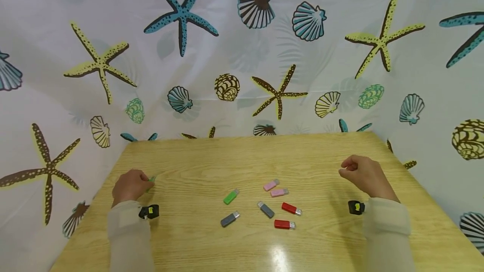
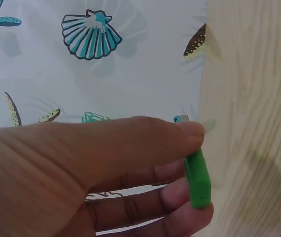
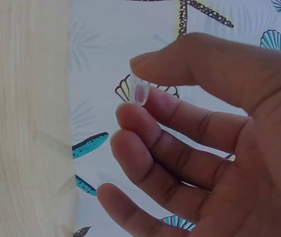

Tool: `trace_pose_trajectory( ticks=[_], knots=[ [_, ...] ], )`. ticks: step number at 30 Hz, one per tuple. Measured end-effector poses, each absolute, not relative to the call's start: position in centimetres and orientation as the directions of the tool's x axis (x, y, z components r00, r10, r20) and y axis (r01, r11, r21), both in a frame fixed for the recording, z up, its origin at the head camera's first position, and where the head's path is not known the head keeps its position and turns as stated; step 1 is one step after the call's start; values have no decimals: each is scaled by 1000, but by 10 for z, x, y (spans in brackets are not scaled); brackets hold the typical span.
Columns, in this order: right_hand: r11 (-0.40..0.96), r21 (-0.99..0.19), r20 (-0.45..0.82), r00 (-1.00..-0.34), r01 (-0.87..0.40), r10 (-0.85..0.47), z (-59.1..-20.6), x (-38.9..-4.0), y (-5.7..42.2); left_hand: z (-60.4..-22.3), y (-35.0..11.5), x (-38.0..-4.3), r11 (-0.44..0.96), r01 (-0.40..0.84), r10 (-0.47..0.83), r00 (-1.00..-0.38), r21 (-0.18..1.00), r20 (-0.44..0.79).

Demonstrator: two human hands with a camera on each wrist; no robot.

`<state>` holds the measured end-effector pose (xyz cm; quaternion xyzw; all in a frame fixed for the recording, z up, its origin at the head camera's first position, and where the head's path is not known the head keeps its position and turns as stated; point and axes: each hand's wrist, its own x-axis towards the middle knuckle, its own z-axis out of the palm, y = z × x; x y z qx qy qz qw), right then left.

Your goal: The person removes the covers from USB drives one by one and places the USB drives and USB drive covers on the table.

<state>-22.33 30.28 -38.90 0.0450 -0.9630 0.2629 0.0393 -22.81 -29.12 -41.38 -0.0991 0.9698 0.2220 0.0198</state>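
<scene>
Green USB stick (image 2: 198,182) pinched in your left hand (image 1: 130,186), clear cap (image 3: 139,93) in your right hand (image 1: 367,176); likely uncapped. Seven sticks (image 1: 266,210) apparently left on tabletop (image 1: 196,158).

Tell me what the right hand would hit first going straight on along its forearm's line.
Likely the patterned cloth beyond the table. Until then the right hand seems to have a free way in the head view, though its height above the table is unclear.
</scene>
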Motion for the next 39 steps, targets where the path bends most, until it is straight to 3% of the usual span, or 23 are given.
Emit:
trace_pose_trajectory(
  ticks=[10, 39],
  knots=[
    [863, -504, -51, -997, -24, -58, -416, -233, 324, -427, -301, -227, 870, -228, -177, -972, 438, -155],
    [859, -504, -77, -995, 91, 61, -453, -239, 331, -445, -299, -239, 866, -315, -269, -948, 387, -170]
  ],
)
